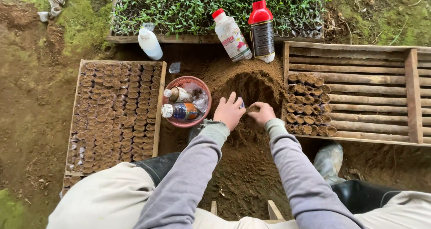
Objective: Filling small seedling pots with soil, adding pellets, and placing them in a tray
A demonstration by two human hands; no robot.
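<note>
Both hands meet over a mound of loose brown soil (251, 83) in front of me. My left hand (229, 111) rests with fingers spread, and something small and bluish shows at its fingertips. My right hand (261, 113) is closed around a small soil-filled pot (252, 107) held between the two hands. Whether the left hand also grips the pot is hidden by its back. To the right, several filled pots (309, 104) lie stacked at the left end of a slatted wooden tray (381, 71).
A wooden tray (117, 114) packed with several filled pots sits at left. A pink bowl (186, 101) holds two small bottles. A seedling tray (215, 8) lies behind, with a white bottle (150, 42), a red-capped white bottle (231, 35) and a dark red-capped bottle (262, 31).
</note>
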